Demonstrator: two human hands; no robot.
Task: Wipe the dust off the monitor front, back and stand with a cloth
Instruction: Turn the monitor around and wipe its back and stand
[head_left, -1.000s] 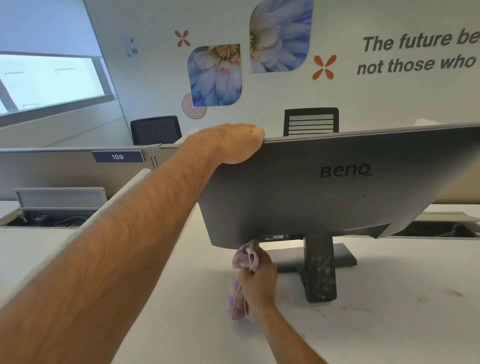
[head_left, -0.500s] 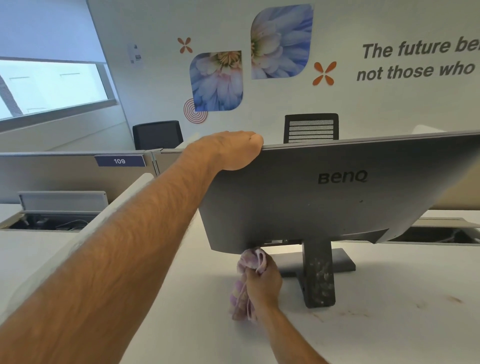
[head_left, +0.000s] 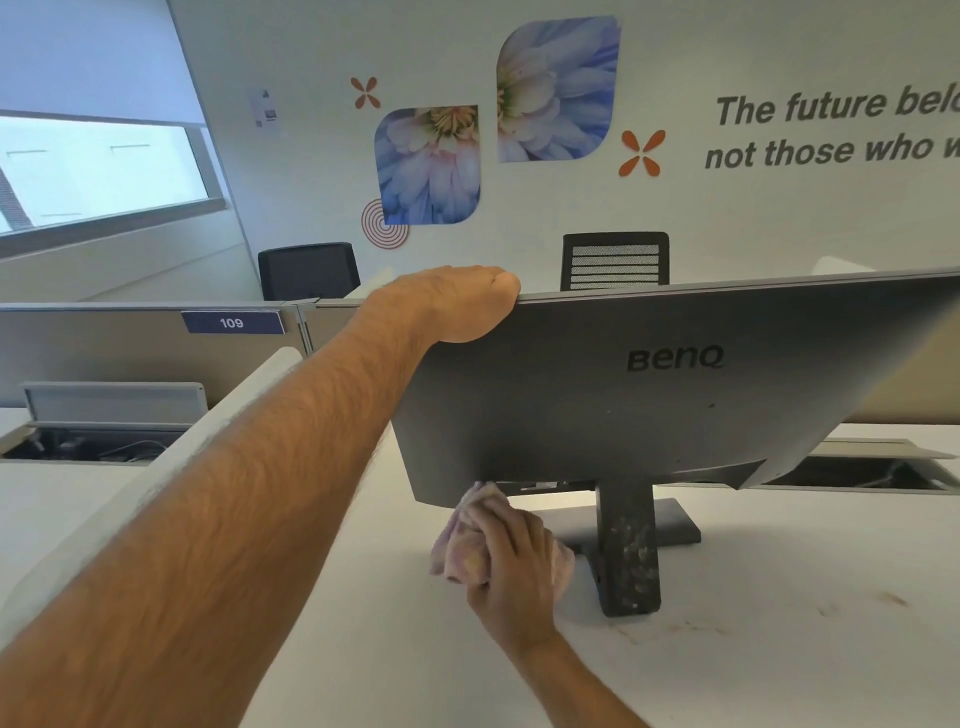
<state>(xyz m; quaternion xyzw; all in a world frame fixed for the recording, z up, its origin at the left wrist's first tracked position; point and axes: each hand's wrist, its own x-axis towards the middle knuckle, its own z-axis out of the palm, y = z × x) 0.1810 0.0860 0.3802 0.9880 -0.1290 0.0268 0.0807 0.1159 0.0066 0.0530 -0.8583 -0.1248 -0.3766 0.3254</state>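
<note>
One BenQ monitor (head_left: 649, 395) stands back-to-us on the desk (head_left: 779, 649) | our right hand (head_left: 511, 566), grip bunched round the pink cloth (head_left: 462, 540), wipes its lower edge | left hand (head_left: 457, 301) clasps the top corner; we keep it braced | speckled stand (head_left: 628, 551) looks undone.

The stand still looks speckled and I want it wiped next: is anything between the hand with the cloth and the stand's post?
Nothing visible is. The right hand grips the cloth under the monitor lower edge, just left of the stand. Only bare desk and the stand's flat base lie between them.
</note>
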